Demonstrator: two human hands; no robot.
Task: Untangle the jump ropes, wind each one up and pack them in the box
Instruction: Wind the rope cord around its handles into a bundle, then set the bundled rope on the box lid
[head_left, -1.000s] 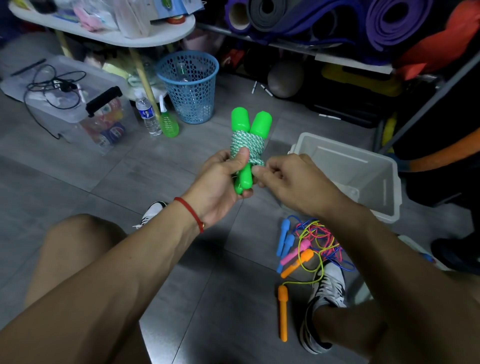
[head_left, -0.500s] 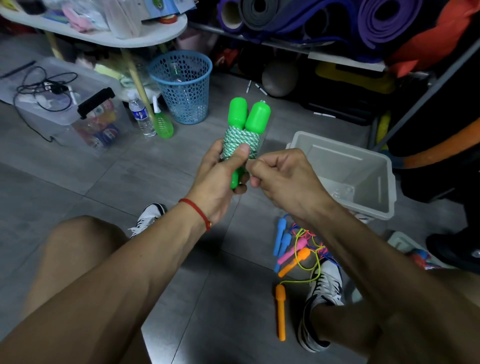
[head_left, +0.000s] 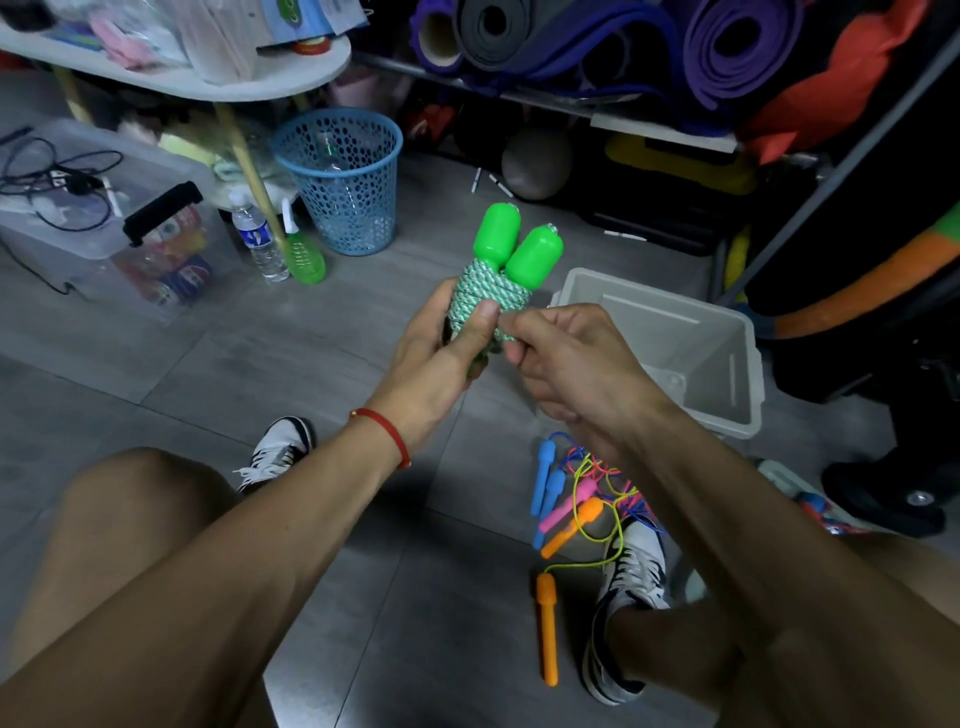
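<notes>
The right hand (head_left: 566, 364) has closed against the left hand (head_left: 441, 358), whose fingers grip the wound green jump rope (head_left: 491, 291) while right fingers pinch its cord end, needing tucking, then boxing in the white box (head_left: 748, 364)

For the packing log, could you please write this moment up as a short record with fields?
left hand: left hand grips the green jump rope, thumb pressed on its windings
right hand: right hand pinches the cord at the bundle's lower edge
green rope state: cord wound round both handles, held above the floor
box: white box open on the floor, right of the hands; no rope seen inside
unpacked: tangled ropes with blue, pink and orange handles by the right shoe
</notes>
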